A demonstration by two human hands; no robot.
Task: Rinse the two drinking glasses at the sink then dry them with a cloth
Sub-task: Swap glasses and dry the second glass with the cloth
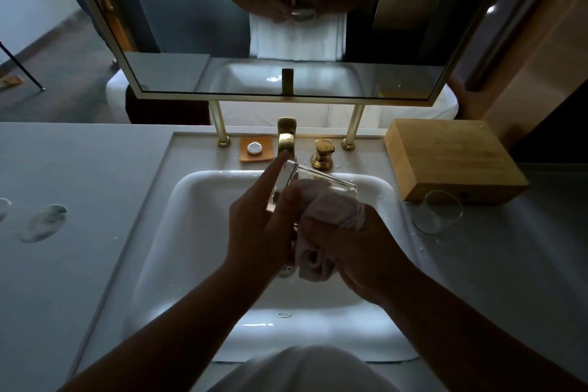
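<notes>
Bare forearms, left hand (254,229) and right hand (346,251) ungloved — white garment (305,369)

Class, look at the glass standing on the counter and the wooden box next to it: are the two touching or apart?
Cannot tell. In the head view the glass on the counter overlaps the wooden box front edge, so no contact or gap shows plainly.

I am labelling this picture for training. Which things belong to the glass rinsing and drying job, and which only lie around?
Belong: glass in left hand; cloth in right hand; second glass on counter; sink; faucet.

Lying about: wooden box; soap; mirror.
</notes>
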